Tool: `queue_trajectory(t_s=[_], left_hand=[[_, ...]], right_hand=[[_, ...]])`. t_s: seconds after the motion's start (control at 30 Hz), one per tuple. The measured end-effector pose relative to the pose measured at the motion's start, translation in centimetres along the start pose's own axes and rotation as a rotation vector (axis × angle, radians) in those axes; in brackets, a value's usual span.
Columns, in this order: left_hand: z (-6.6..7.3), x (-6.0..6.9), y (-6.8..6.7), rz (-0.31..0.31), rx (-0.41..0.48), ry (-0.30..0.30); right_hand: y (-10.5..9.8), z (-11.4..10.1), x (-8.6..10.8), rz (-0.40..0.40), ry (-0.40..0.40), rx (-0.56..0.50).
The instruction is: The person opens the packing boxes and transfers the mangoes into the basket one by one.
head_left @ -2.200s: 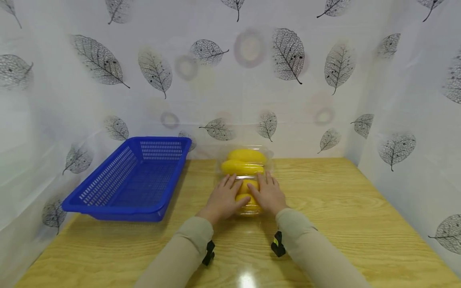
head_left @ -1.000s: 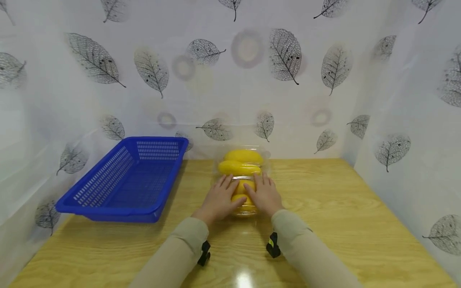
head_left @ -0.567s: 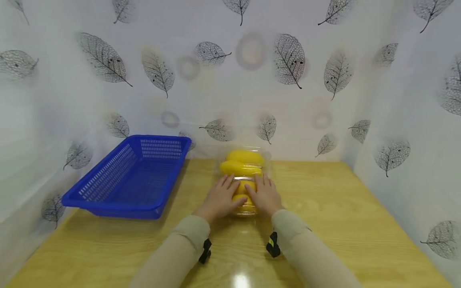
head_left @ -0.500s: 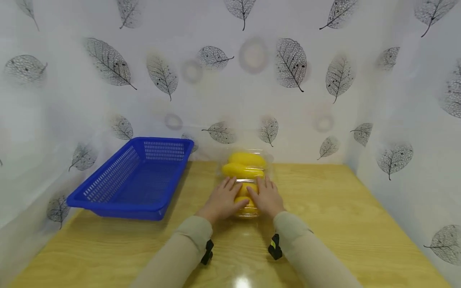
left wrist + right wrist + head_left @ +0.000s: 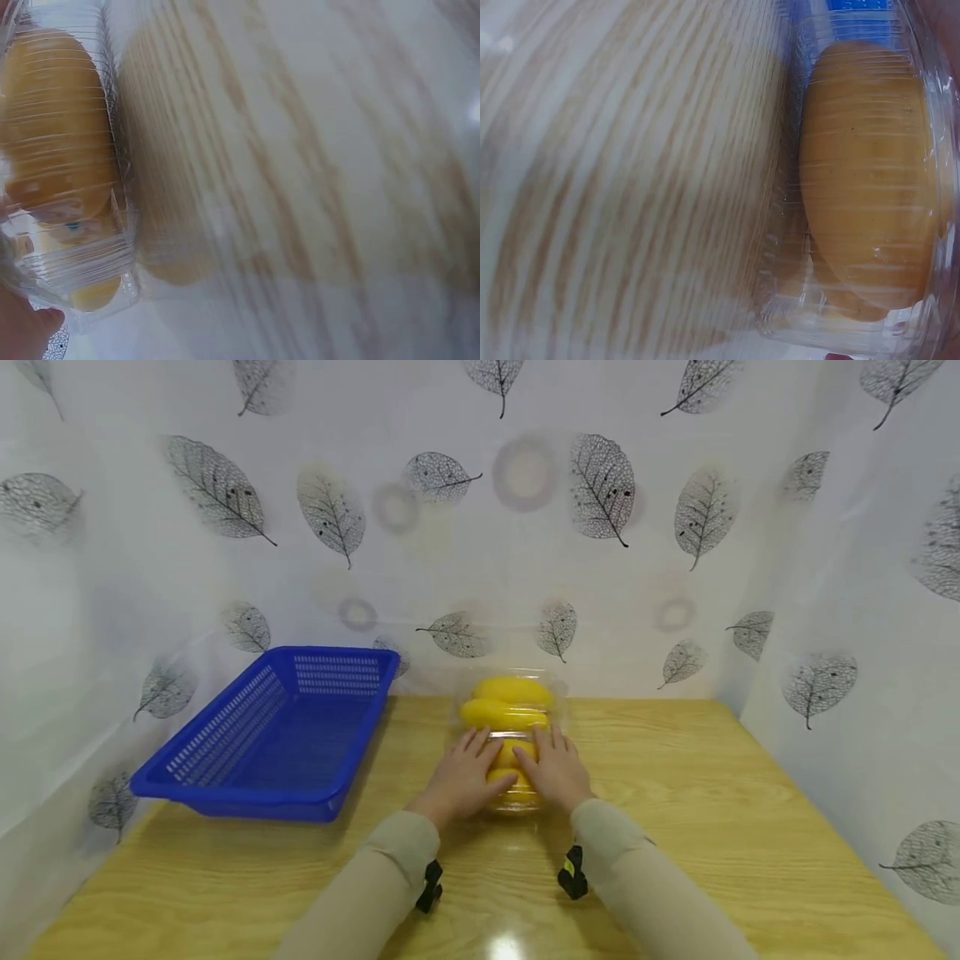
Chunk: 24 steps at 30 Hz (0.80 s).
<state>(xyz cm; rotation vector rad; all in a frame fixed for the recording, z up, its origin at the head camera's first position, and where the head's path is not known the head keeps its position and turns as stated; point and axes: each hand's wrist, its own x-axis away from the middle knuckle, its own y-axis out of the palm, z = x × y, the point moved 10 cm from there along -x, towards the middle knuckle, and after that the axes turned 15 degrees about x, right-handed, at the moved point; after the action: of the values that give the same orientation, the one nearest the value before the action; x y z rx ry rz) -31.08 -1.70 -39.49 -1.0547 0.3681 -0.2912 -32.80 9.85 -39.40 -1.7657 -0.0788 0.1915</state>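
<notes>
Two clear plastic boxes of yellow, mango-like fruit stand one behind the other at the table's middle. My left hand (image 5: 460, 779) rests with spread fingers on the left side of the near box (image 5: 514, 807), and my right hand (image 5: 559, 772) lies the same way on its right side. Just beyond the fingertips, the far box shows two yellow fruits (image 5: 513, 691). Ribbed clear plastic covers a fruit (image 5: 60, 124) in the left wrist view, with part of a hand at the lower left. The right wrist view shows a fruit (image 5: 870, 172) through the box wall.
A blue perforated basket (image 5: 333, 796) stands on the left of the wooden table (image 5: 720, 827). White sheeting with a leaf print (image 5: 480, 560) hangs behind the table and along both sides.
The whole head view has shifted slightly. Both hands keep their place on the near box, and the boxes and the basket have not visibly moved.
</notes>
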Motion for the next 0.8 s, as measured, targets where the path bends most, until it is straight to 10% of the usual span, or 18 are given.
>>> queue_trajectory(t_s=[0.8], left_hand=[[0.28,-0.22,-0.71,-0.033,0.003,0.015]], right_hand=[[-0.39,0.16,-0.4,-0.003,-0.024,-0.099]])
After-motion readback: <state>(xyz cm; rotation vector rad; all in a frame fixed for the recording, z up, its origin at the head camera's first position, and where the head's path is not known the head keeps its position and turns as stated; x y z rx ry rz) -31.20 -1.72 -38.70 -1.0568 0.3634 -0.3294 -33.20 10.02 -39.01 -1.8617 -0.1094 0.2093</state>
